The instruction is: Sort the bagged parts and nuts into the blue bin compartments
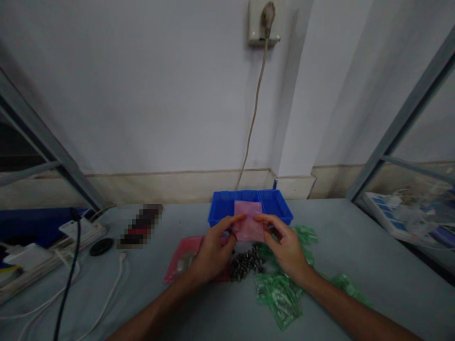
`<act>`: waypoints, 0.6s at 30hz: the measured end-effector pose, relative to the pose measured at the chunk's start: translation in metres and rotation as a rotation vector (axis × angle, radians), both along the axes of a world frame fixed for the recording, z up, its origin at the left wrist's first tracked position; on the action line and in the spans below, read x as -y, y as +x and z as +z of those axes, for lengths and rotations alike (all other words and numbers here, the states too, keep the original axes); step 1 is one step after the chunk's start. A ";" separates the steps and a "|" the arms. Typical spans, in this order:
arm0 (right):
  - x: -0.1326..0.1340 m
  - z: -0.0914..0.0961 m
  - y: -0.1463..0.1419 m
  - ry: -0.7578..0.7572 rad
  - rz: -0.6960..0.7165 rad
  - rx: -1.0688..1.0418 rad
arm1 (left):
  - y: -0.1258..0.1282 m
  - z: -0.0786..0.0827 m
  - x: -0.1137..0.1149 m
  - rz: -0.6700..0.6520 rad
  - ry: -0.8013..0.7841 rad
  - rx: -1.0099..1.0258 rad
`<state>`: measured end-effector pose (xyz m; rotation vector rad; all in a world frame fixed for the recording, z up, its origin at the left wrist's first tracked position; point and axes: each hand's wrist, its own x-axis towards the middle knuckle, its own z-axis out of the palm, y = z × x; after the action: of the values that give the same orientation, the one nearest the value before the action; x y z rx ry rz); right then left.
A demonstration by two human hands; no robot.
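A small pink plastic bag (248, 226) is held up between my two hands, in front of the blue divided tray. My left hand (214, 248) pinches its left side between thumb and fingers. On the right side, my right hand (284, 242) grips it the same way. Below the bag lies a pile of small dark metal parts (247, 263), perhaps screws; they are too small to tell. A larger pink bag (183, 255) with pale contents rests partly behind my left hand. Several green plastic bags (282, 298) with contents lie around my right hand and forearm.
The blue tray (216, 208) stands against the wall. On the left are a blurred-out dark object (140, 227), a black round disc (101, 246), a white cable (115, 284) and a power strip (31, 277). Grey metal frame posts (401, 113) rise at both sides.
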<state>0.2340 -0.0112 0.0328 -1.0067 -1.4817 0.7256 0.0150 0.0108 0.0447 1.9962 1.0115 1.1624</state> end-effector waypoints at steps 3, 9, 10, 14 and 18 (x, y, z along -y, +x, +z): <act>-0.001 0.003 0.000 -0.037 0.004 -0.035 | 0.000 0.001 -0.001 -0.011 0.024 -0.021; -0.002 0.004 -0.002 -0.028 -0.012 0.026 | 0.002 0.006 -0.003 0.071 0.059 0.036; -0.002 0.004 -0.002 -0.050 -0.002 0.020 | 0.003 0.005 -0.003 0.061 0.038 0.039; -0.002 0.004 -0.003 -0.142 0.018 -0.035 | 0.004 0.003 -0.002 0.003 -0.148 0.079; -0.002 0.005 -0.003 -0.144 0.010 -0.042 | 0.006 0.002 -0.001 -0.105 -0.265 0.195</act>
<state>0.2314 -0.0096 0.0375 -1.0860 -1.4147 0.8654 0.0211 0.0121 0.0469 1.6734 0.8987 1.0809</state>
